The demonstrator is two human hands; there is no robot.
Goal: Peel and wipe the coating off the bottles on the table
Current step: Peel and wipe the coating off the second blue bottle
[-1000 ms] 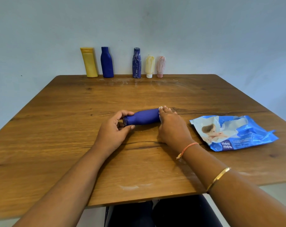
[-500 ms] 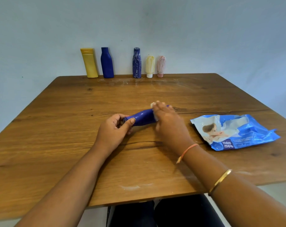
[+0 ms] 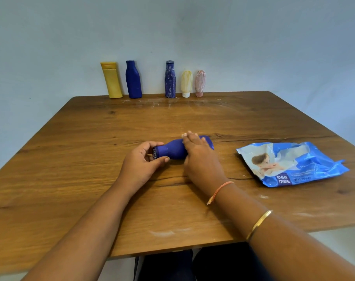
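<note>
A blue bottle lies on its side in the middle of the wooden table, cap end to the left. My left hand grips the cap end between thumb and fingers. My right hand curls over the bottle's body and holds a white wipe against it; only a small edge of the wipe shows past my fingertips. The bottle's base pokes out to the right of that hand.
Along the far edge stand a yellow bottle, a plain blue bottle, a white-streaked blue bottle, a cream tube and a pink tube. A blue wet-wipes pack lies at the right. White smears mark the tabletop.
My right hand has slid with the wipe from the bottle's base leftward onto its body, uncovering the base. My left hand has kept its grip on the cap end.
</note>
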